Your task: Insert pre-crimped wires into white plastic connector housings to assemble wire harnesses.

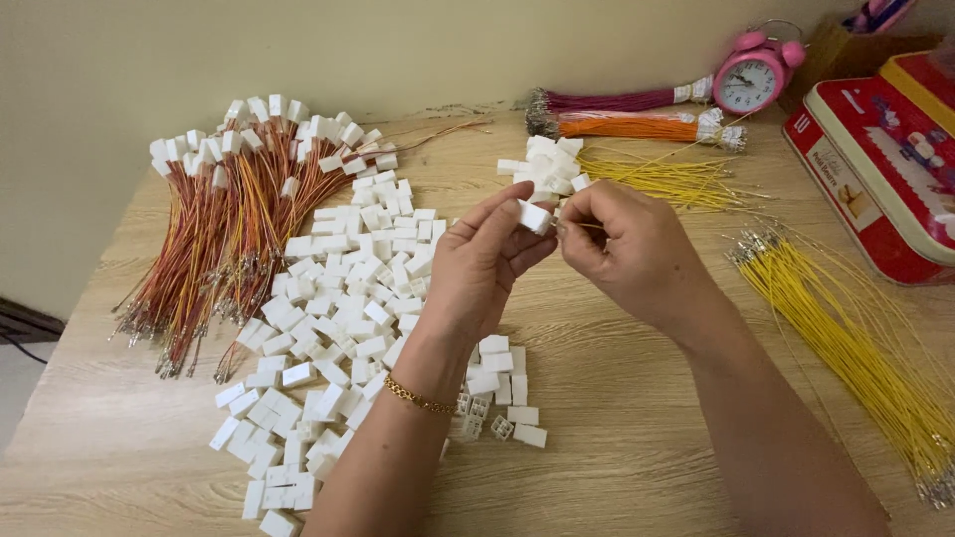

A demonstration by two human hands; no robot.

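Above table [617, 398], left hand [482, 264] pinching white connector [534, 216].

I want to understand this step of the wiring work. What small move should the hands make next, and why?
Probably the right hand should push its thin wire into the white connector that the left hand pinches. The two hands meet at that housing, fingertips close together, and the finished harnesses on the left already carry such housings on their wires.

Home piecework corner, not factory: plain wooden table [617, 398] against bare cream wall [298, 50], pink alarm clock [751, 75], red biscuit tin [885, 159], loose heap of white plastic connectors [338, 328], bundled wires [209, 239].
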